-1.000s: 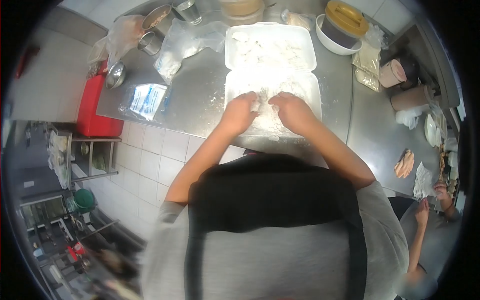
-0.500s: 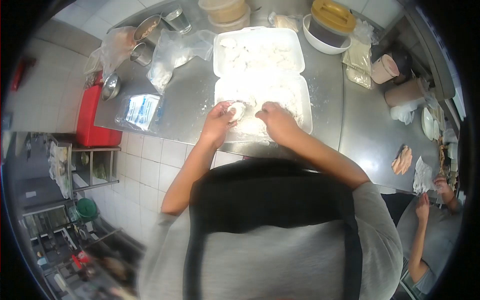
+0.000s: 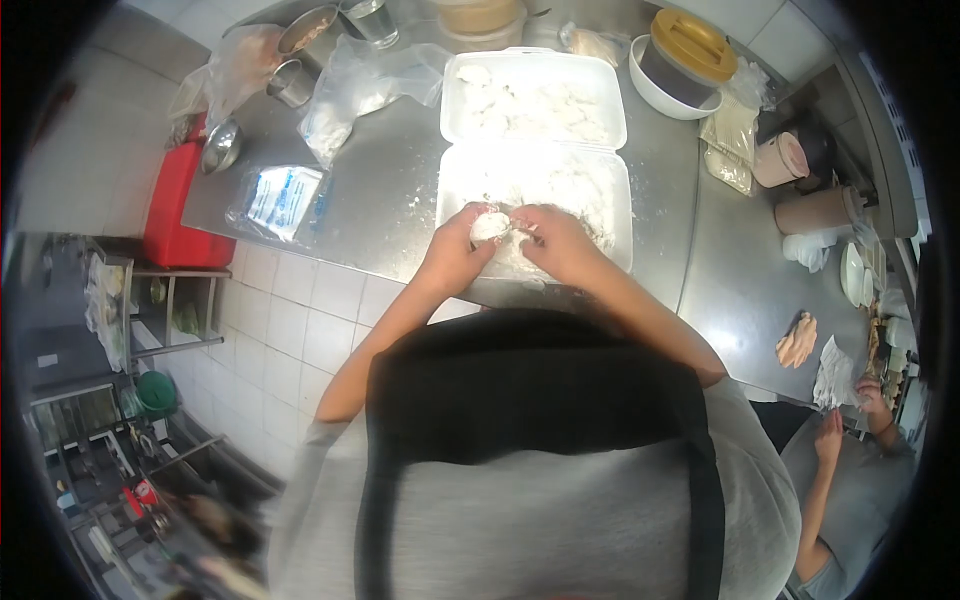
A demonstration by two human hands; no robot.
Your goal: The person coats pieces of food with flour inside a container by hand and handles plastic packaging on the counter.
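Head view: both hands, left hand point(image 3: 455, 250) and right hand point(image 3: 555, 240), pinch a floured dough piece point(image 3: 489, 226) over the foam clamshell tray point(image 3: 615, 215); a plastic bag point(image 3: 283, 198) lies nearby.

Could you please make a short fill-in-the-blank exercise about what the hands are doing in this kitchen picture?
1. The left hand and the right hand together hold a floured piece of ____.
2. The hands work over the near half of an open white ____ container.
3. The container lies on a ____ steel counter.
4. Beyond the container, a white bowl holds a tub with a ____ lid.

Missing words: food; foam; stainless; yellow
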